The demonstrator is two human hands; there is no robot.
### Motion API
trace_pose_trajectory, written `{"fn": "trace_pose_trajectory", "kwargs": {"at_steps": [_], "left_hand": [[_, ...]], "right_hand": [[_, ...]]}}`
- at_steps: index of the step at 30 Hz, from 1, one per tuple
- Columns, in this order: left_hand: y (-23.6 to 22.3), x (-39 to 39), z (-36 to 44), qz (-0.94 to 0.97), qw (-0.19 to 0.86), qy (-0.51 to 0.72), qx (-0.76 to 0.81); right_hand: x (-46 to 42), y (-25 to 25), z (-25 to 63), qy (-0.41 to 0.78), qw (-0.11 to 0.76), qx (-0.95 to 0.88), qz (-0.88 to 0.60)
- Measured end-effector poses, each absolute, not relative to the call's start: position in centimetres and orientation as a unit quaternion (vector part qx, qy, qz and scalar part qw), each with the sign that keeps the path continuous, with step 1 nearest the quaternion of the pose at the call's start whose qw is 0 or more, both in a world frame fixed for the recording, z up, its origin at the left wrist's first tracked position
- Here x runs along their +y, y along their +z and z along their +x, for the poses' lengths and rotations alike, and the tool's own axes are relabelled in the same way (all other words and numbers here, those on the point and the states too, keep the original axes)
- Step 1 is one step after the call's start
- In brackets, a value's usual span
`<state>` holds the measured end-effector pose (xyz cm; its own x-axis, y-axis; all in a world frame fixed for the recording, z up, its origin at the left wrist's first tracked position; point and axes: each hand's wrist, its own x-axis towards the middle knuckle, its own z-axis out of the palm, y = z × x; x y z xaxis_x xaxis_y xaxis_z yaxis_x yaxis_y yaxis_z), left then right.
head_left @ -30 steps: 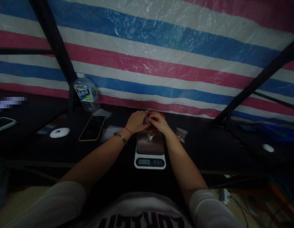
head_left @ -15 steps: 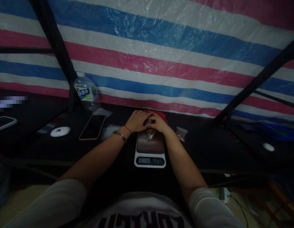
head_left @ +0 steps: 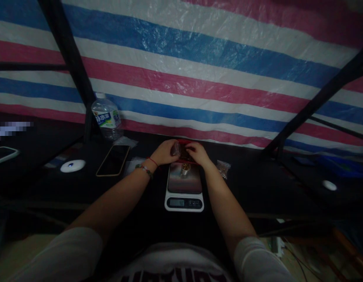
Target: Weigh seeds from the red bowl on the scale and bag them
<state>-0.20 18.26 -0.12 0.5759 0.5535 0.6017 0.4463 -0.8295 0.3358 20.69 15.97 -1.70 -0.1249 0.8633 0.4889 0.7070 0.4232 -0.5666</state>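
Note:
Both of my hands meet just beyond a white kitchen scale (head_left: 184, 202) on the dark table. My left hand (head_left: 164, 153) is closed round a small clear bag (head_left: 175, 149) with dark contents. My right hand (head_left: 198, 153) is closed on the other side of the same bag, over a red object (head_left: 187, 141) behind it. A small metal cup (head_left: 185, 169) with brownish bits stands on the scale's steel plate, right below the hands.
A phone (head_left: 113, 160) lies face up left of the scale, a white round puck (head_left: 72, 165) further left. A water bottle (head_left: 106, 118) stands at the back left. A small filled clear bag (head_left: 223, 167) lies right of the scale. A striped tarp (head_left: 199, 66) hangs behind.
My hands have drawn slightly apart and lifted the small bag a little away from the cup. The view has shifted slightly.

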Motion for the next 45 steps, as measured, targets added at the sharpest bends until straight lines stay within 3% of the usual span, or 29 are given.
{"fn": "trace_pose_trajectory", "kwargs": {"at_steps": [4,15,36,45], "left_hand": [[-0.3,18.7,-0.9,0.876,0.095,0.364,0.302],[-1.1,19.1,-1.6,0.815,0.121,0.449,0.345],[-1.7,19.4,-1.5,0.811,0.142,0.449,0.347],[-1.7,19.4,-1.6,0.813,0.135,0.453,0.34]], "right_hand": [[16.5,-2.5,19.9,0.103,0.257,-0.804,-0.526],[18.6,-0.7,18.2,0.079,0.113,-0.834,-0.534],[16.8,-0.2,19.8,0.075,0.187,-0.799,-0.567],[11.2,3.4,19.5,0.071,0.337,-0.801,-0.491]]}}
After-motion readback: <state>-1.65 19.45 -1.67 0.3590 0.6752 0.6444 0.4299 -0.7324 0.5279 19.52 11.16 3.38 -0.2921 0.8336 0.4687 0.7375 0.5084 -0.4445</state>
